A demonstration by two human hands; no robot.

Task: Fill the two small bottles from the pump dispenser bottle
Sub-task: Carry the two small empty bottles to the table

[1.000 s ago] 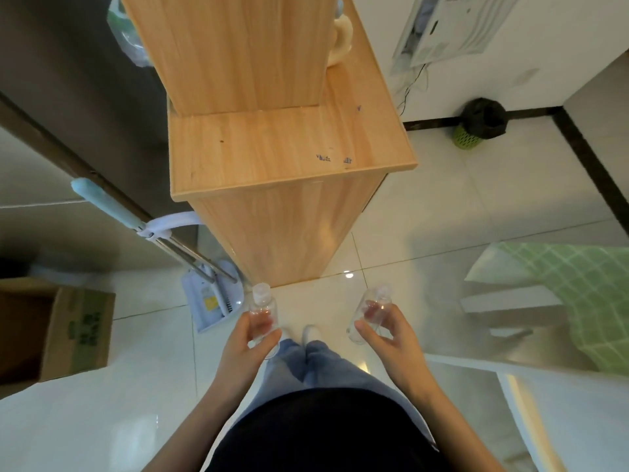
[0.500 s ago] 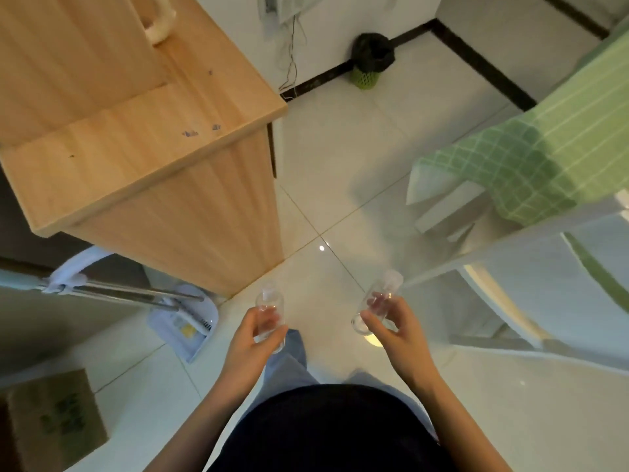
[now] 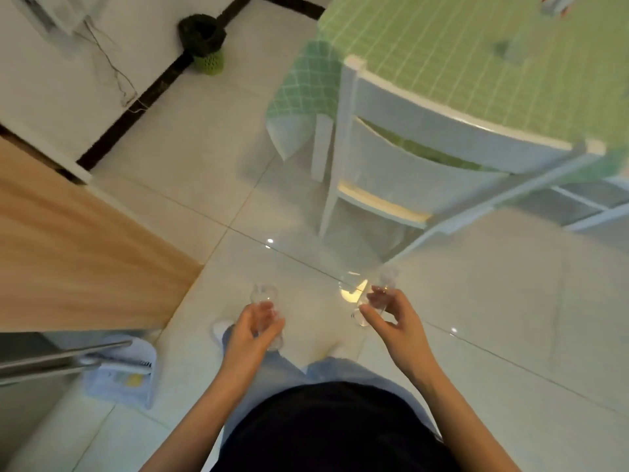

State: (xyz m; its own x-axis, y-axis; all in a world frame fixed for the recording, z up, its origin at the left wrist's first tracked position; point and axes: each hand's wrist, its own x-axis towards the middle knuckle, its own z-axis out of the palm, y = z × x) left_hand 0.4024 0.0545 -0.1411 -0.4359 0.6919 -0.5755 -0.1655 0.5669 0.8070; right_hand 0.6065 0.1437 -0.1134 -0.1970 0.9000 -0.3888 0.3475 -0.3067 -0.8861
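Gripping one small bottle [image 3: 262,294] in the curled left hand [image 3: 252,333], pinching the other bottle [image 3: 388,281] in the right hand [image 3: 400,320], over floor tiles [image 3: 211,165], no pump dispenser in sight; could drop either by clipping the chair [image 3: 401,172].

Glossy pale floor tiles [image 3: 190,172] run between a wooden cabinet [image 3: 78,253] and green-clothed table [image 3: 459,52].

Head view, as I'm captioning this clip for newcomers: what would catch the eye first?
Low in the middle, over the pale tiled floor, the left hand holds the left small bottle and the right hand holds the right small bottle, which is tilted; both bottles are clear. At the upper right, a green checked tablecloth stands out, with a white chair at its edge. A wooden cabinet fills the left side.
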